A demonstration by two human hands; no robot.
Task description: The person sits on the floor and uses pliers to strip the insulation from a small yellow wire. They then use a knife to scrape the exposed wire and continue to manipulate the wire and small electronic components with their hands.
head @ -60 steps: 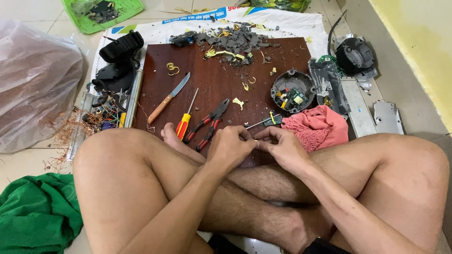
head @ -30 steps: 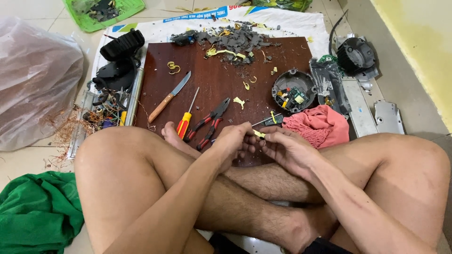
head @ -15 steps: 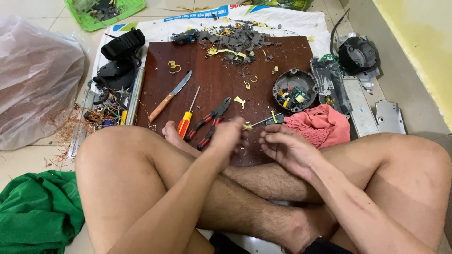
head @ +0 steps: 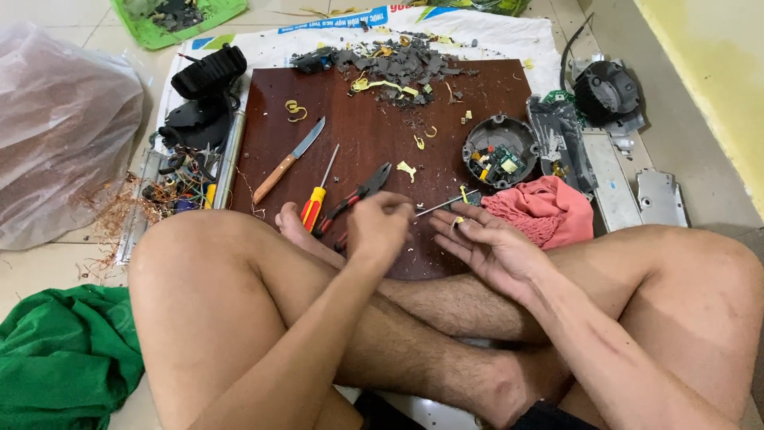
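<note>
I sit cross-legged at a dark brown board. My left hand hovers over its near edge with the fingers curled and pinched together; nothing shows in them. My right hand lies palm up beside it, fingers spread, with a small yellow scrap resting on the fingertips. A thin metal screwdriver lies just beyond both hands. Red-handled pliers and a red and yellow screwdriver lie left of my left hand.
A wooden-handled knife, a grey debris pile and a round grey housing with a circuit board sit on the board. A pink cloth, metal plates, black parts, a plastic bag and a green cloth surround it.
My hands were pressed together over a small piece; they have parted. The left hand drew back to the left and the right hand opened palm up.
</note>
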